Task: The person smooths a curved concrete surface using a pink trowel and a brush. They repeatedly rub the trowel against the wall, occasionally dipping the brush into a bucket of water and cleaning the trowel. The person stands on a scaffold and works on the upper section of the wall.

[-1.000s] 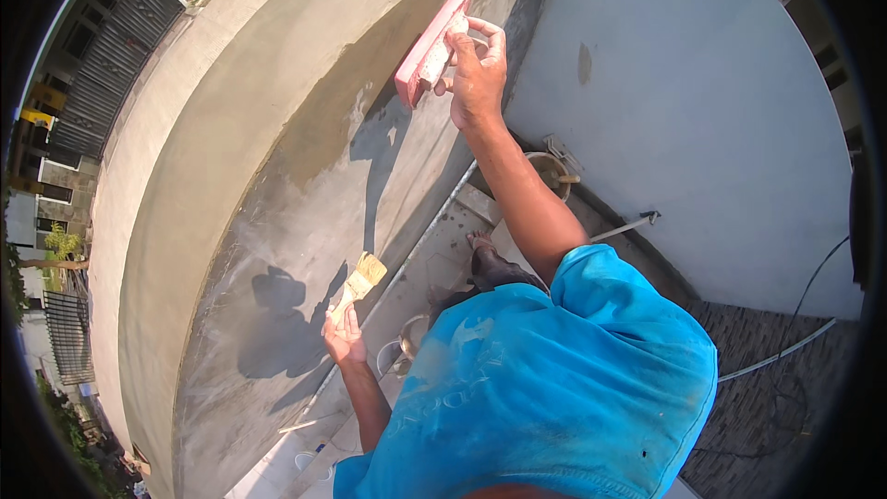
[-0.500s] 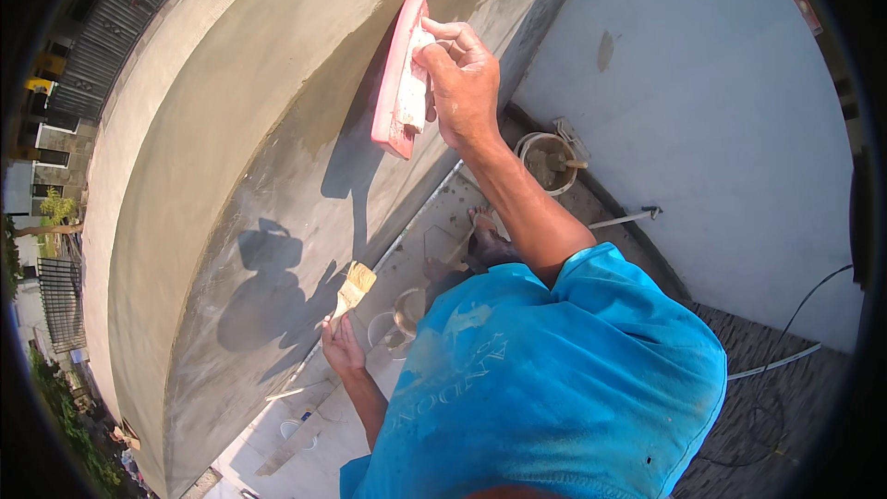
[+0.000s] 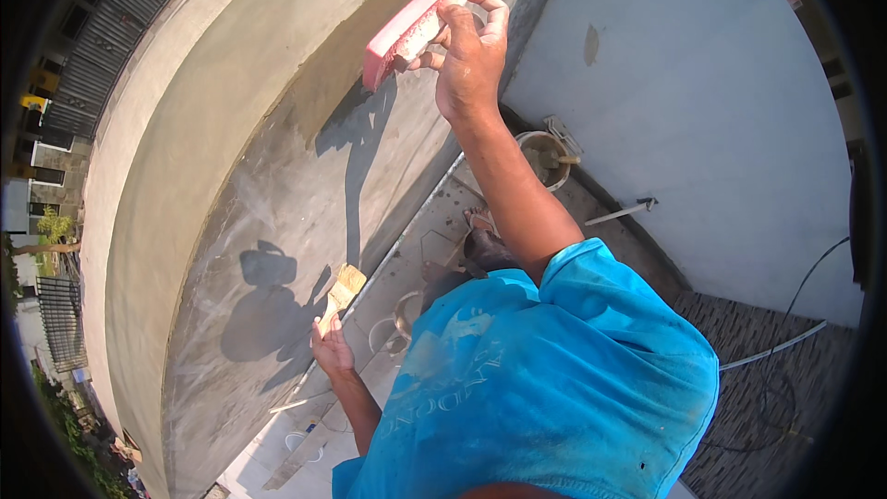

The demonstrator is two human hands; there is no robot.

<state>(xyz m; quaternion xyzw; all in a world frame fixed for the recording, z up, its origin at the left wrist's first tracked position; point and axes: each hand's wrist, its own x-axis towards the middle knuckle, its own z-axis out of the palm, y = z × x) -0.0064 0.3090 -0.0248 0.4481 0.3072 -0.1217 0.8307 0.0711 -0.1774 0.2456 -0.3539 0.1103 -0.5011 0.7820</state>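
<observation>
My right hand (image 3: 471,65) is raised high, gripping a pink plastering float (image 3: 407,30) by its crusted pale handle, with the float against or just over the damp darker band of the curved cement wall (image 3: 222,268). Lower down, my left hand (image 3: 333,346) holds a paintbrush (image 3: 344,289) with pale bristles and handle, bristles pointing up. Both forearms cast shadows on the wall, and my blue shirt fills the bottom centre.
A bucket (image 3: 540,159) with grey mix and a tool handle stands at the foot of the white wall (image 3: 684,92), near my bare foot (image 3: 479,220). A pipe (image 3: 619,212) and black cable (image 3: 795,305) are at right. A metal gate (image 3: 102,46) lies beyond the curved wall.
My right hand and the float came down and left, then moved up again and tilted diagonally over the last half second. My left hand with the brush shifted slightly left.
</observation>
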